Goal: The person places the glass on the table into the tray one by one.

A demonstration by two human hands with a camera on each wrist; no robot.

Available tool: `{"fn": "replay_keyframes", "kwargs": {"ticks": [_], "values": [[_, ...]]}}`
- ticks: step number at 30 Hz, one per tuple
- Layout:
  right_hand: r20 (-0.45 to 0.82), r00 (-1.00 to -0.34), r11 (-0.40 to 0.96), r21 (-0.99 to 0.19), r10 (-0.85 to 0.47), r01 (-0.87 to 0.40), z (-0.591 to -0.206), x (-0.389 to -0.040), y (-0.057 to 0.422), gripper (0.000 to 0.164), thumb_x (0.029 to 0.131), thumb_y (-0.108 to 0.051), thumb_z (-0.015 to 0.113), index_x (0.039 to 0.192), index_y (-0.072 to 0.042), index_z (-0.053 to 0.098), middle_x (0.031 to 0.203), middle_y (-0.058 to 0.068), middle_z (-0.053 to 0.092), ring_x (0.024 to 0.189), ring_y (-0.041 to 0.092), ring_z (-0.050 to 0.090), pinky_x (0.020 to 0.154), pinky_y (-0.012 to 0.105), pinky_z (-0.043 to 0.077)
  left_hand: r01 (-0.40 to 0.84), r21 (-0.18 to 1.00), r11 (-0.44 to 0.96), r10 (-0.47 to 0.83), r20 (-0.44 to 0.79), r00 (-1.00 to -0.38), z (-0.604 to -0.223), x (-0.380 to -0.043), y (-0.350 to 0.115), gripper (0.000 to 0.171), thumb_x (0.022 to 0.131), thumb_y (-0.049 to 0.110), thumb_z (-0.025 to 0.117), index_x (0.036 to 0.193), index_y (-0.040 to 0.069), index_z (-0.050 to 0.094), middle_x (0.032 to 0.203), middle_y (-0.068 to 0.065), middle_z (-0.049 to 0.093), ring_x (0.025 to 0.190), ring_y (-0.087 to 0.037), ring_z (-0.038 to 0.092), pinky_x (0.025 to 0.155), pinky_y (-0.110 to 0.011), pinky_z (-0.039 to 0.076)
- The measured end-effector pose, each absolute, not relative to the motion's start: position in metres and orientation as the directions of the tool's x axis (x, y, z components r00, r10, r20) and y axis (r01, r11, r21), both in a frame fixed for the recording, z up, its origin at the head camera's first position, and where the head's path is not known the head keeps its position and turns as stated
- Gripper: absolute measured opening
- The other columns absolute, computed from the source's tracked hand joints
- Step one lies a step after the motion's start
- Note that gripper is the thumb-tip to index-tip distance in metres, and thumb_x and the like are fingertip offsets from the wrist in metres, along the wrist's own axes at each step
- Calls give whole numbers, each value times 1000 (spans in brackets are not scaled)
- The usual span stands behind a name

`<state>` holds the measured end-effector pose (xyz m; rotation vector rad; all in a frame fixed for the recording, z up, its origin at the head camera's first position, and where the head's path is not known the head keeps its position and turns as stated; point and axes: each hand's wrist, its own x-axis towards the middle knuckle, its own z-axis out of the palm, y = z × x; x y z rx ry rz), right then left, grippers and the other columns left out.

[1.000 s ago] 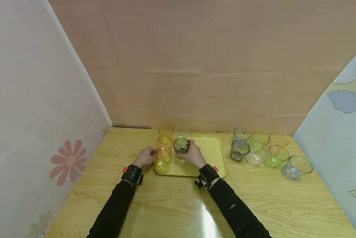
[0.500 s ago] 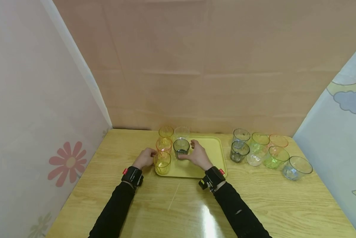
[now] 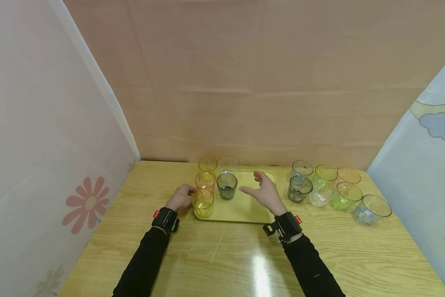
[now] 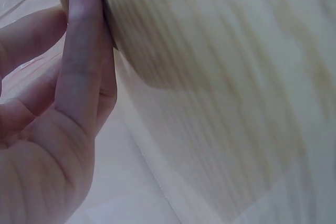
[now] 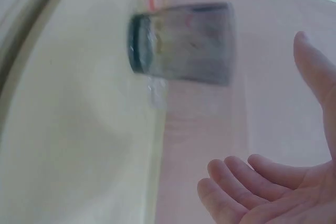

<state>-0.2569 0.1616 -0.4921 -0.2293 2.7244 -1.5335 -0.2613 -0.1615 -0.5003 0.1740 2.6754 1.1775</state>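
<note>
My left hand (image 3: 181,197) is at the left side of the yellow tray (image 3: 241,212); in the left wrist view its fingers (image 4: 84,61) pinch the tray's rim. A smoky grey glass (image 3: 227,186) stands upright on the tray. To the right of it, apart from the glass, my right hand (image 3: 266,193) hovers over the tray with thumb and fingers spread and nothing between them. Also on the tray are a yellow glass (image 3: 203,206) at the near left corner, an orange-pink glass (image 3: 204,180) behind it, an amber glass (image 3: 207,164) and a clear glass (image 3: 228,166) at the back.
Right of the tray, several glasses stand grouped on the wooden table (image 3: 170,264), among them a grey glass (image 3: 299,190), a green glass (image 3: 345,198) and a pale blue glass (image 3: 371,210). A pinkish-tan backdrop (image 3: 222,103) rises behind the table, with patterned panels at both sides.
My right hand has let go of the smoky grey glass and drawn back to the right, its fingers opening. The glass stays on the tray. My left hand has kept its place.
</note>
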Motion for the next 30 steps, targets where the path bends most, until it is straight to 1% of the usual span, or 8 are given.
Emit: {"fn": "replay_keyframes", "kwargs": {"ticks": [5,8,12,16,18,25,29,30], "values": [[242,-967,550,-799,-77,-244,-553,-293,200,81,85,-60,64,151,-27,33,150,1,43,133,26,45,107,45,40,6,736,677,183,-160,-970,-500,-261,-163,25,85,-1,63,108,-5,70,90,-12,67,82,-19,60,66,-25,47],[286,-957,555,-789,-48,-263,-567,-301,217,74,87,-57,64,150,-32,34,148,-8,44,133,19,46,108,40,39,-8,749,662,185,-174,-967,-501,-261,-164,24,85,-1,62,108,-6,70,90,-13,67,81,-20,60,65,-26,49],[320,-947,532,-802,-4,-273,-567,-300,233,67,87,-55,65,146,-36,40,143,-13,47,131,12,47,107,34,39,-9,778,628,210,-181,-961,-500,-262,-165,25,84,-2,62,108,-7,69,88,-14,67,81,-21,61,64,-27,52],[363,-932,485,-818,20,-308,-559,-291,248,60,90,-45,67,144,-29,46,143,-1,51,130,18,48,108,33,39,34,783,621,247,-155,-956,-498,-261,-164,24,83,-1,62,105,-7,70,85,-12,66,78,-19,61,62,-28,52],[368,-930,412,-848,3,-334,-534,-274,251,59,92,-35,68,145,-20,47,144,9,51,133,24,46,112,36,36,21,778,628,236,-165,-958,-498,-261,-164,25,83,-1,62,107,-6,70,87,-13,66,80,-20,61,64,-28,52],[402,-905,512,-811,136,-283,-534,-264,285,57,92,-46,64,144,-30,47,143,0,51,132,13,47,108,20,36,-23,741,671,179,-191,-965,-497,-260,-161,27,86,-1,63,112,-5,69,92,-13,68,84,-20,62,66,-27,50],[362,-918,430,-863,163,-264,-490,-237,279,56,93,-27,68,144,-12,49,144,14,50,134,28,45,112,33,35,-6,729,684,180,-176,-968,-497,-260,-162,27,86,0,64,111,-5,69,91,-13,67,83,-20,61,66,-26,48],[367,-915,428,-863,165,-269,-490,-236,282,56,93,-25,68,144,-12,48,144,14,50,134,27,46,112,33,35,-8,730,683,178,-177,-968,-496,-261,-162,27,86,0,63,111,-5,69,91,-13,67,84,-20,61,67,-26,48]]}}
